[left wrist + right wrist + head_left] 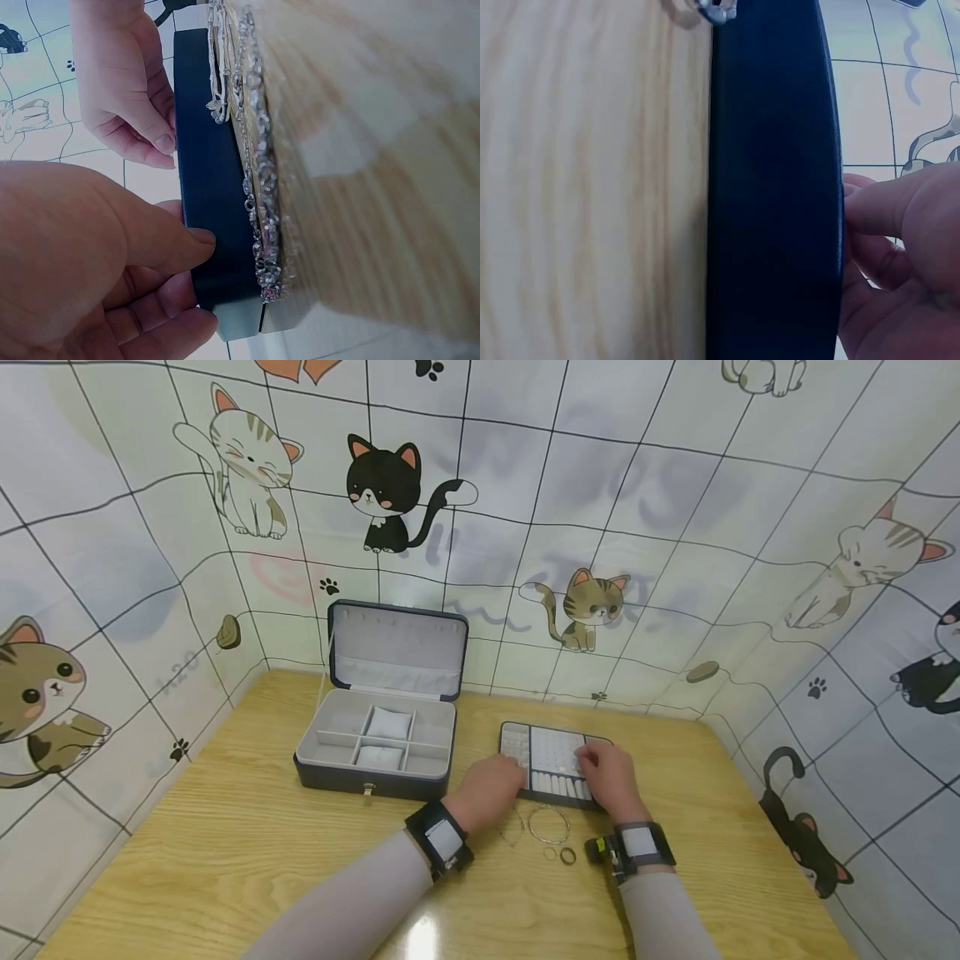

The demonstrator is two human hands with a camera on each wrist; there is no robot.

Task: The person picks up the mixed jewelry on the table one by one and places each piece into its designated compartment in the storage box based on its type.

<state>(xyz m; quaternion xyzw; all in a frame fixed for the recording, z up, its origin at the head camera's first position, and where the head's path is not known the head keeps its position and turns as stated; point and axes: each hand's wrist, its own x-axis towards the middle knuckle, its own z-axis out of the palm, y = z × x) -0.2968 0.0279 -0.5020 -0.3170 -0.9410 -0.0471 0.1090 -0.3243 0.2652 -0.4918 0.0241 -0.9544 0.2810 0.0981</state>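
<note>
A shallow dark-sided jewelry tray [555, 745] with pale lined compartments and ring rolls lies on the table. My left hand [487, 789] grips its left front corner, the thumb [196, 244] against the dark front wall. Over the tray's right part, my right hand [613, 777] has thumb and fingertips drawn together at the pale dotted panel; I cannot tell whether they pinch something small. In front of the tray lie a thin chain [513, 841], a bangle [550, 843], a dark ring [567, 862] and a thinner ring [551, 859].
A dark jewelry box [330, 781] stands open to the left, its lid [397, 647] raised. Two white cushions [390, 723] sit in its compartments. A cat-printed cloth [480, 552] rises behind and at both sides of the wooden table [225, 852].
</note>
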